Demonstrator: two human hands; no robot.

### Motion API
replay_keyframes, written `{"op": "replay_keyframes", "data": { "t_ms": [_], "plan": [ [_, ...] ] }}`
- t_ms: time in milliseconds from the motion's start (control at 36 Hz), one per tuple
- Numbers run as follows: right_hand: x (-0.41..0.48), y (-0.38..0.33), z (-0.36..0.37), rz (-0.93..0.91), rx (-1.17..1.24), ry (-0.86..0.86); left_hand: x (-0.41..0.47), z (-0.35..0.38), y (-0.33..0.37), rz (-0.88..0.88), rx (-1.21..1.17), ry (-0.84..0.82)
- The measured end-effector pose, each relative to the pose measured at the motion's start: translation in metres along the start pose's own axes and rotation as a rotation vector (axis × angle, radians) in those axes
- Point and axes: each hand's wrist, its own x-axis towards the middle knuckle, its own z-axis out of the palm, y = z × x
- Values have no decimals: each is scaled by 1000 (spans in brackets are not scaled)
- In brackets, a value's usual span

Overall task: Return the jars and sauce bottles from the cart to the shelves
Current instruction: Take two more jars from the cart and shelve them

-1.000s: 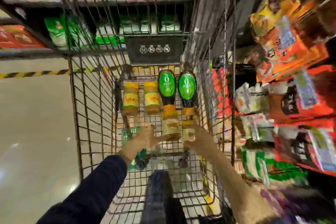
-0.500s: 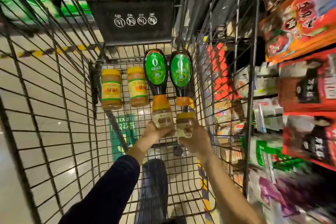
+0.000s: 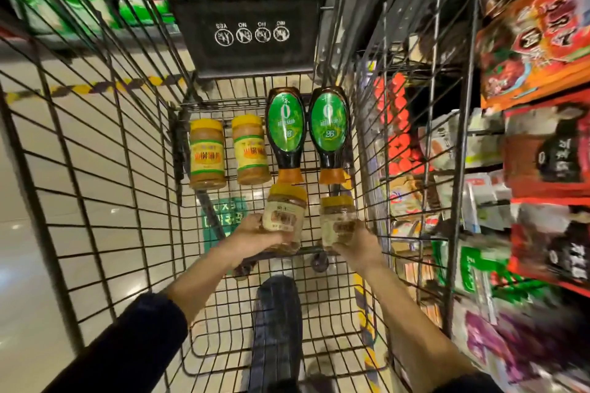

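Now that both hands have closed since a second ago, left hand (image 3: pixel 252 238) holds one pale yellow-capped glass jar (image 3: pixel 282 215), right hand (image 3: pixel 357 244) another (image 3: pixel 337 222), at six o'clock in the wire cart (image 3: pixel 95 169); shelving comes next, probably.

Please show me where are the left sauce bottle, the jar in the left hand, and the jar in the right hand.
Left sauce bottle (image 3: pixel 285 124): head view, on its green label.
Jar in left hand (image 3: pixel 281 217): head view, on its pale label.
Jar in right hand (image 3: pixel 339 223): head view, on its glass body.
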Motion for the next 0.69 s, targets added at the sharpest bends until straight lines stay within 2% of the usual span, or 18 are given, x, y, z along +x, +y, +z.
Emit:
{"op": "replay_keyframes", "data": {
  "t_ms": [222, 361, 444, 694],
  "plan": [
    [-1, -10, 3, 28, -40, 59, -27, -20, 15, 57, -55, -10],
    [5, -13, 14, 83, 70, -40, -32, -26, 18, 56, -66, 36],
    [30, 2, 28, 44, 97, -81, -32, -30, 15, 43, -60, 53],
    [21, -7, 14, 8, 204, -94, -38, -28, 16, 33, -85, 99]
  ]
}}
